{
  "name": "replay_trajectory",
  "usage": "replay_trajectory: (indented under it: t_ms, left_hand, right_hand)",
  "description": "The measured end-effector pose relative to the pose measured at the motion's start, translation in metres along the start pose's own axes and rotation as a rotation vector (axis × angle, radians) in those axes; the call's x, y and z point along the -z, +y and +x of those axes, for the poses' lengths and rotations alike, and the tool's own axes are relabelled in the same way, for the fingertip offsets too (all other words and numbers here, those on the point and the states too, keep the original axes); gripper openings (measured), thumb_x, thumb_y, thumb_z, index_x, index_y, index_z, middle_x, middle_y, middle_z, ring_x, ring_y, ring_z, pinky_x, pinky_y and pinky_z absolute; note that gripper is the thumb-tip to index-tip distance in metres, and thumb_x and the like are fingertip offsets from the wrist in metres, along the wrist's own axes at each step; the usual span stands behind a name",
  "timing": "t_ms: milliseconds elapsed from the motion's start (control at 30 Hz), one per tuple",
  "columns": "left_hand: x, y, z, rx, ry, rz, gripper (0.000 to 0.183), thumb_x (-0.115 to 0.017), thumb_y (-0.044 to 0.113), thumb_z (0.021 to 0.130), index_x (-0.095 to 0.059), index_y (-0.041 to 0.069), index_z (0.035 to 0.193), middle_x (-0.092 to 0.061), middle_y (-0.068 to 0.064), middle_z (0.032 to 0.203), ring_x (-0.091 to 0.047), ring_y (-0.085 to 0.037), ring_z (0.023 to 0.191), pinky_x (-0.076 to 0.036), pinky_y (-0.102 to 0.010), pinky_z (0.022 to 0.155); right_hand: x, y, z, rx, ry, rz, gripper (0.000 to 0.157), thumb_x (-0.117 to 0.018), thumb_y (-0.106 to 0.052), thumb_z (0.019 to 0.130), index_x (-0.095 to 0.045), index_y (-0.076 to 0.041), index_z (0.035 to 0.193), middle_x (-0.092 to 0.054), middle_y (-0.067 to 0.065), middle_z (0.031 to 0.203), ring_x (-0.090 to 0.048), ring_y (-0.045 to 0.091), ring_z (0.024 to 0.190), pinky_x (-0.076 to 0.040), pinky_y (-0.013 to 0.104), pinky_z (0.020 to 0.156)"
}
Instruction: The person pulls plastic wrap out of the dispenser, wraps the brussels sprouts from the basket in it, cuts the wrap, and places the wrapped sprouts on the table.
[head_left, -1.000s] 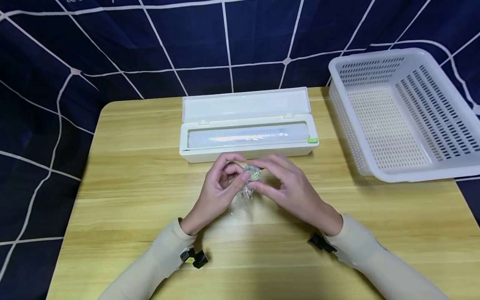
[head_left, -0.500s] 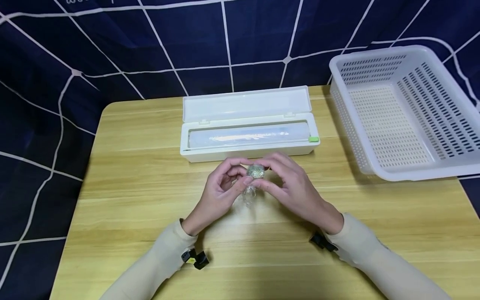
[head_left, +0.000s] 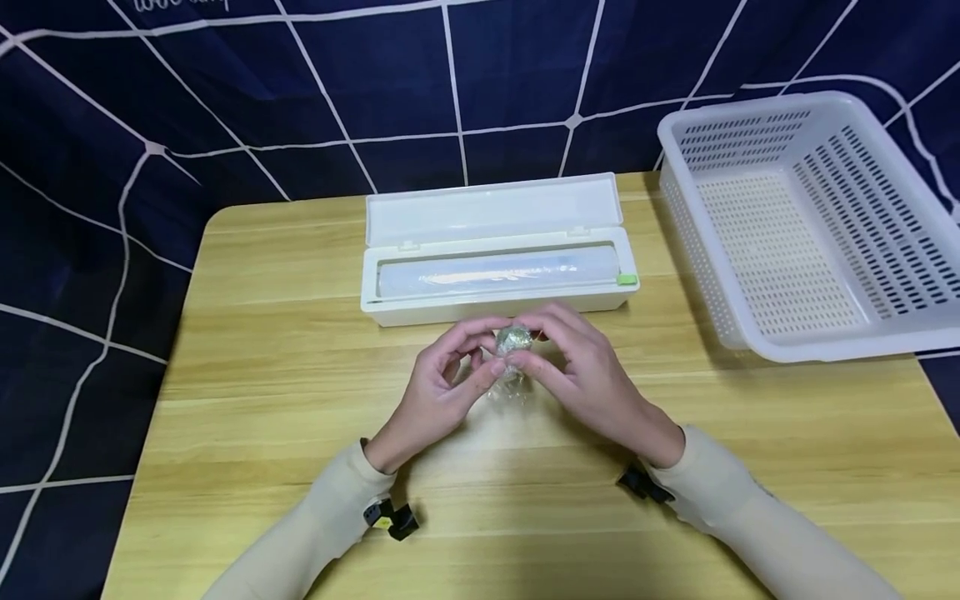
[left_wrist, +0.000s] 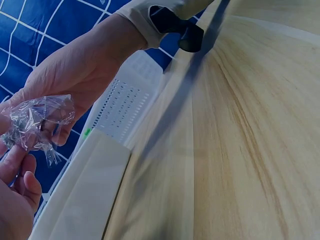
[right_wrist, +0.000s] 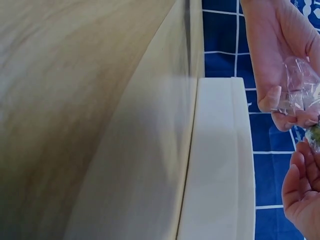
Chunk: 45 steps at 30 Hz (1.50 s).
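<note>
In the head view, a small greenish round thing (head_left: 514, 338) bundled in clear cling film sits between both hands, above the table. My left hand (head_left: 457, 371) pinches it from the left, thumb and fingers curled at the film. From the right, my right hand (head_left: 573, 358) pinches it with thumb and index finger. A loose tail of crinkled cling film (left_wrist: 50, 112) sticks out from the bundle in the left wrist view. The right wrist view shows a green bit (right_wrist: 314, 136) of the wrapped thing at its edge. What the thing is inside the film, I cannot tell.
A white cling film box (head_left: 498, 310) with its lid (head_left: 495, 208) raised stands just beyond the hands, a film roll (head_left: 498, 273) and a green slider (head_left: 627, 279) in it. A white perforated basket (head_left: 705, 242) is at the right. A dark blue checked cloth (head_left: 405, 92) hangs behind the wooden table (head_left: 285, 350).
The wrapped bundle has turned between the fingers and shifted slightly right. Its loose film tail, hanging lower left before, now shows shorter beneath the thumbs. Both hands stay nearly in place.
</note>
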<state>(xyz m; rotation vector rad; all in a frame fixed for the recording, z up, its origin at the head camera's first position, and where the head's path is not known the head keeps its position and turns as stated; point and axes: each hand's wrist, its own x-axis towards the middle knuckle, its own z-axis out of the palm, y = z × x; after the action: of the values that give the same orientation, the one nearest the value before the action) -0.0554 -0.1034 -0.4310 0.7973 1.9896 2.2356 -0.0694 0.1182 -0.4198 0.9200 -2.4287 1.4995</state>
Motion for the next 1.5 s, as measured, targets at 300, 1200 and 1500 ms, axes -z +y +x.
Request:
replay_trajectory:
  t_ms: [300, 1200, 1500]
  left_hand:
    - [0.0031, 0.001, 0.0001, 0.038, 0.019, 0.047, 0.045, -0.075, 0.002, 0.1, -0.063, -0.001, 0.144, -0.073, -0.011, 0.111, -0.053, -0.033, 0.098, -0.046, -0.032, 0.088]
    - [0.0035, -0.0033, 0.0061, -0.073, 0.011, 0.113, 0.043, -0.081, -0.012, 0.09, -0.069, -0.001, 0.131, -0.065, -0.011, 0.124, -0.056, -0.033, 0.092, -0.051, -0.034, 0.084]
    - [0.003, 0.0006, 0.0068, -0.034, 0.037, 0.128, 0.043, -0.084, -0.009, 0.09, -0.072, 0.0, 0.13, -0.064, -0.009, 0.119, -0.056, -0.035, 0.1, -0.049, -0.039, 0.085]
  right_hand:
    - [-0.0024, 0.0021, 0.0026, 0.02, -0.003, 0.032, 0.045, -0.065, -0.042, 0.111, -0.072, -0.003, 0.13, -0.069, 0.001, 0.122, -0.063, 0.02, 0.114, -0.056, 0.039, 0.095]
    - [-0.0044, -0.0028, -0.001, -0.12, -0.02, 0.118, 0.009, -0.071, -0.014, 0.108, -0.075, -0.007, 0.111, -0.071, -0.004, 0.108, -0.066, 0.017, 0.096, -0.059, 0.039, 0.081]
    - [-0.0065, -0.0031, 0.0011, -0.11, -0.006, 0.173, 0.01, -0.066, -0.008, 0.108, -0.075, -0.007, 0.104, -0.071, -0.004, 0.103, -0.064, 0.019, 0.091, -0.057, 0.037, 0.078]
